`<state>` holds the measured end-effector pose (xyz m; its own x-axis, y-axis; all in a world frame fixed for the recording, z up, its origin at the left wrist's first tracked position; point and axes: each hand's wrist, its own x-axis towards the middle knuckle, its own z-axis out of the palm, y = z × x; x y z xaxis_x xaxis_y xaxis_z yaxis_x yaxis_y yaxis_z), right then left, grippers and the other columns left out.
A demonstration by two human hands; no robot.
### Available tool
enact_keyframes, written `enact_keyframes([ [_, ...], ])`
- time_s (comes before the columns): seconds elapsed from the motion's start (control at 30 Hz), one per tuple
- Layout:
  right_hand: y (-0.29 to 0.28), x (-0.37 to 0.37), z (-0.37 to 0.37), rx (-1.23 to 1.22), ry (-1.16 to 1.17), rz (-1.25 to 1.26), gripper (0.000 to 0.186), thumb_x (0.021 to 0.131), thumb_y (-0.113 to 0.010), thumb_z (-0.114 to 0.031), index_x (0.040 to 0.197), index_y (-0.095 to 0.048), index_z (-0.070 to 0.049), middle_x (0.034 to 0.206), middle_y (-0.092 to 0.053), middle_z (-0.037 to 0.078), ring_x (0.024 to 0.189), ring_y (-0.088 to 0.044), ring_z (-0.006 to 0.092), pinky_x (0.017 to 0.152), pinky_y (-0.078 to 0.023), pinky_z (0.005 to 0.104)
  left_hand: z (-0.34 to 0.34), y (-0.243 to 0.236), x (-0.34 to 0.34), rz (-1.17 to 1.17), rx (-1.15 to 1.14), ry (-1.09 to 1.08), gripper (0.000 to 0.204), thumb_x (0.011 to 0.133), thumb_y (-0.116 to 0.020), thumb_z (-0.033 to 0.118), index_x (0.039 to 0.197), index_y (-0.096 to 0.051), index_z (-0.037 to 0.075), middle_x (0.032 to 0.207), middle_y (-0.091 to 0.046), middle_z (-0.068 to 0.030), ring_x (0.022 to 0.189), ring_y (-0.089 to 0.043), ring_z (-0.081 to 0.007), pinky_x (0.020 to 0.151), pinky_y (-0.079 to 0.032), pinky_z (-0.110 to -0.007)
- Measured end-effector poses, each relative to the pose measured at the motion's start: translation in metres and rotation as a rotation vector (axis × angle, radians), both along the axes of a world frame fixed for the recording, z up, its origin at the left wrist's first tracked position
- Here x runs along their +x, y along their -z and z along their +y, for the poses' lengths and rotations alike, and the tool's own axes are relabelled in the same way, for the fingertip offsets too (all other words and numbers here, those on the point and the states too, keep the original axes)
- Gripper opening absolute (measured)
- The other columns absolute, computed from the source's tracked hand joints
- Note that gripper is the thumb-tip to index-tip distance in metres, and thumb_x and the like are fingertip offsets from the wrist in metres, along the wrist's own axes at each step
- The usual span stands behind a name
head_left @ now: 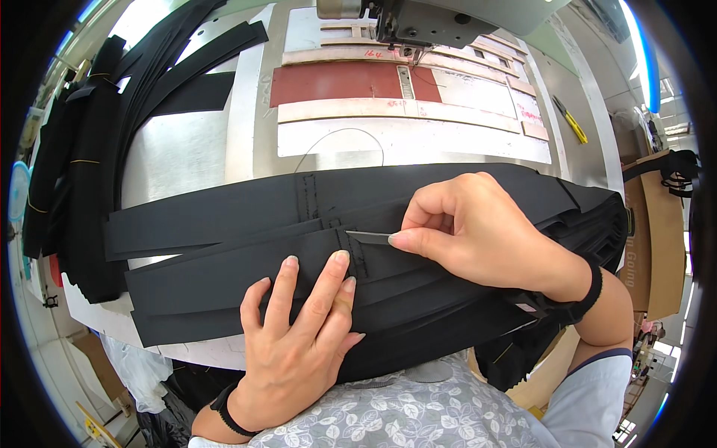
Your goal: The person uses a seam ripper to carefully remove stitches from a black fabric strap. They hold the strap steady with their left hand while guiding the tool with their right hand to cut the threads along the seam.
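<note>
Layered black fabric strips (pixel 239 265) lie across the table in front of me, with short rows of stitching across them near the middle. My left hand (pixel 302 321) rests on the front strip, palm down and fingers spread. Its index fingertip touches the cloth beside a stitched seam (pixel 357 257). Between thumb and forefinger, my right hand (pixel 470 231) pinches a thin grey flat piece (pixel 370 237). The piece's narrow tip meets the fabric at that seam; whether it is a tool or a strip of material I cannot tell.
A sewing machine head (pixel 429 22) stands at the back over a white template board (pixel 336 138) with a red panel (pixel 336 84). Bundled black strips (pixel 82 187) hang at the left. On the right are a yellow cutter knife (pixel 571 119) and a cardboard box (pixel 663 239).
</note>
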<state>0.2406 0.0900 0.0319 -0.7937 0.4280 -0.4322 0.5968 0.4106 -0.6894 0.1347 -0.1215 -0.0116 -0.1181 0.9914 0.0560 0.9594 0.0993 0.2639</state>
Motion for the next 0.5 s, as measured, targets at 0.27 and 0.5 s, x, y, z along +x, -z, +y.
enact_keyframes([
  [0.27, -0.001, 0.0, 0.005, -0.076, 0.007, 0.004, 0.017, 0.081, -0.07, -0.015, 0.077, -0.068, 0.002, 0.065, -0.066, 0.013, 0.059, -0.063, 0.0213, 0.058, -0.048, 0.0318, 0.0, 0.001, 0.0, -0.013, 0.004, -0.004, 0.051, 0.069, -0.076, 0.03, 0.114, -0.064, 0.009, 0.144, -0.046, -0.0036, 0.126, -0.042, -0.0354, 0.1, -0.031, -0.05],
  [0.5, -0.002, 0.005, 0.009, -0.07, -0.052, -0.019, 0.017, 0.08, -0.071, -0.015, 0.077, -0.068, 0.002, 0.062, -0.064, 0.013, 0.055, -0.06, 0.019, 0.055, -0.046, 0.0313, -0.001, 0.001, 0.0, -0.02, 0.017, -0.004, 0.052, 0.069, -0.076, 0.029, 0.114, -0.064, 0.008, 0.142, -0.046, -0.0045, 0.125, -0.042, -0.0357, 0.1, -0.031, -0.05],
])
